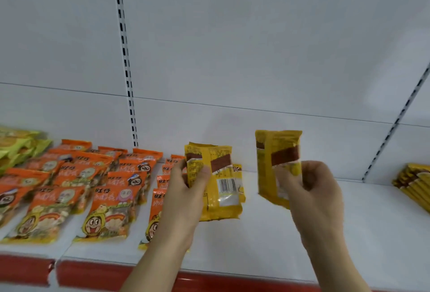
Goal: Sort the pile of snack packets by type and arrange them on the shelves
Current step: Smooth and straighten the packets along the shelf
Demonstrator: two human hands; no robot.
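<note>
Pinching one light, crinkly yellow packet (221, 182) in my left hand (186, 194), another (277, 163) in my right hand (311, 194), I grip their slippery lower edges.

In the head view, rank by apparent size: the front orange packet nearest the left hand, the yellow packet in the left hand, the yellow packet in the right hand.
1. Orange packet, lying nearer the camera.
2-3. The left hand's yellow packet and the right hand's yellow packet look alike; fingers hide part of each, so no ranking.
</note>
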